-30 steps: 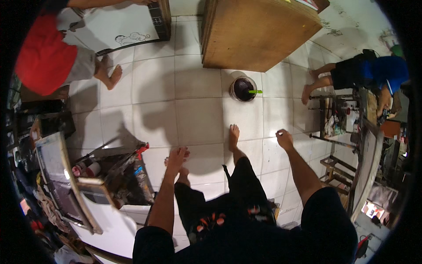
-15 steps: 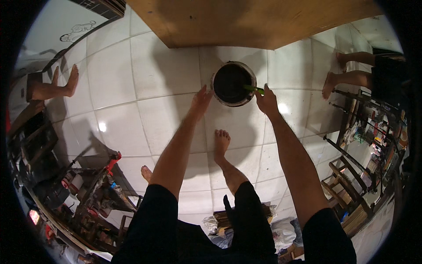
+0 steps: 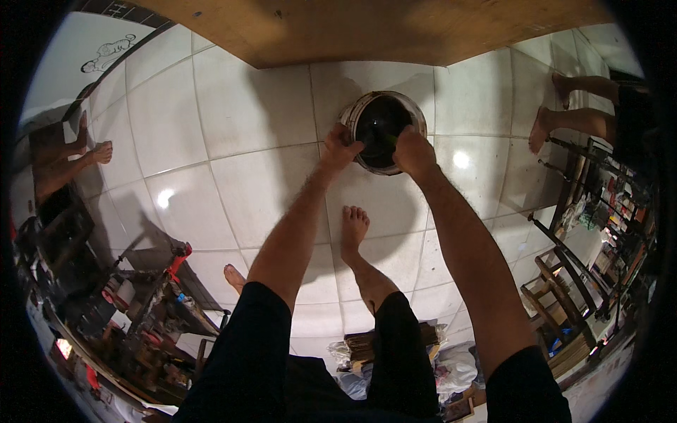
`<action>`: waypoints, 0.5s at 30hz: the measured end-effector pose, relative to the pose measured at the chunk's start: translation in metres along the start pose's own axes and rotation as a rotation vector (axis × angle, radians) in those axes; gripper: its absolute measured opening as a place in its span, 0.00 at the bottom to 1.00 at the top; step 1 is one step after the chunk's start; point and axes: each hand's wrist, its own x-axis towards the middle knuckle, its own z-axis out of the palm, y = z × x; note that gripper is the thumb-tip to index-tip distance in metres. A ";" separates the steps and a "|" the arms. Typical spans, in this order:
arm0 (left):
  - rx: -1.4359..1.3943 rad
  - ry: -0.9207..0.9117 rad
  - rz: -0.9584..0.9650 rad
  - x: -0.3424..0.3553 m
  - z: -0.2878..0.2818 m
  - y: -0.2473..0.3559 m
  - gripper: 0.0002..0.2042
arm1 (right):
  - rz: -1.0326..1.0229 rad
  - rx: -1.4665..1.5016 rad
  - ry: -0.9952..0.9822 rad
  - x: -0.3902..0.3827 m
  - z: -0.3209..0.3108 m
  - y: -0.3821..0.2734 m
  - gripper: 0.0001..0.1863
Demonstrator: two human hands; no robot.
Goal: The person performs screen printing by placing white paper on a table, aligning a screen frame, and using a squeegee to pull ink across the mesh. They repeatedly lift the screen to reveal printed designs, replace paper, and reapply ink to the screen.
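Note:
A round bucket (image 3: 381, 104) with a pale rim and a dark inside stands on the white tiled floor (image 3: 247, 162), just below a wooden board. My left hand (image 3: 341, 147) grips the bucket's rim on its left side. My right hand (image 3: 412, 151) is closed at the rim's lower right, over a green thing (image 3: 390, 137) that lies inside the bucket; I cannot tell whether it holds that thing or the rim. My bare feet stand below the bucket.
A large wooden board (image 3: 367, 28) lies at the top. A cluttered rack (image 3: 141, 310) stands at lower left and wooden shelving (image 3: 585, 233) at right. Another person's bare legs (image 3: 564, 106) are at upper right, and a second person's foot (image 3: 99, 151) at left. Bags and papers (image 3: 395, 352) lie behind my feet.
I have bent down toward the bucket. Both hands went from hanging by my legs to reaching out, and now close on the bucket's rim.

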 end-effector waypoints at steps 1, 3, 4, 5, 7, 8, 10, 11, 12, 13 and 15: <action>0.048 0.034 0.054 -0.004 0.002 -0.004 0.19 | -0.090 -0.042 -0.018 -0.001 -0.003 0.003 0.16; -0.030 0.097 0.110 -0.025 0.000 -0.010 0.17 | -0.276 -0.144 -0.045 -0.010 -0.011 0.005 0.14; -0.068 0.134 0.139 -0.041 -0.006 -0.011 0.16 | -0.366 -0.214 -0.069 -0.018 -0.016 0.001 0.15; -0.065 0.168 0.142 -0.059 -0.013 -0.008 0.16 | -0.355 -0.192 -0.074 -0.029 -0.021 -0.007 0.15; -0.055 0.251 0.150 -0.105 -0.034 0.003 0.15 | -0.332 -0.192 -0.102 -0.060 -0.034 -0.031 0.15; -0.187 0.253 0.096 -0.132 -0.046 0.012 0.15 | -0.395 -0.185 -0.050 -0.078 -0.043 -0.047 0.15; -0.482 0.261 0.046 -0.193 -0.072 0.032 0.14 | -0.509 -0.214 0.030 -0.118 -0.069 -0.085 0.14; -0.515 0.307 0.023 -0.221 -0.087 0.044 0.13 | -0.594 -0.213 0.057 -0.137 -0.086 -0.106 0.12; -0.570 0.352 0.042 -0.252 -0.102 0.056 0.13 | -0.651 -0.237 0.048 -0.160 -0.105 -0.128 0.10; -0.620 0.411 0.035 -0.282 -0.119 0.069 0.12 | -0.721 -0.248 0.056 -0.180 -0.126 -0.153 0.08; -0.696 0.498 0.063 -0.350 -0.152 0.096 0.13 | -0.897 -0.278 0.082 -0.222 -0.176 -0.206 0.09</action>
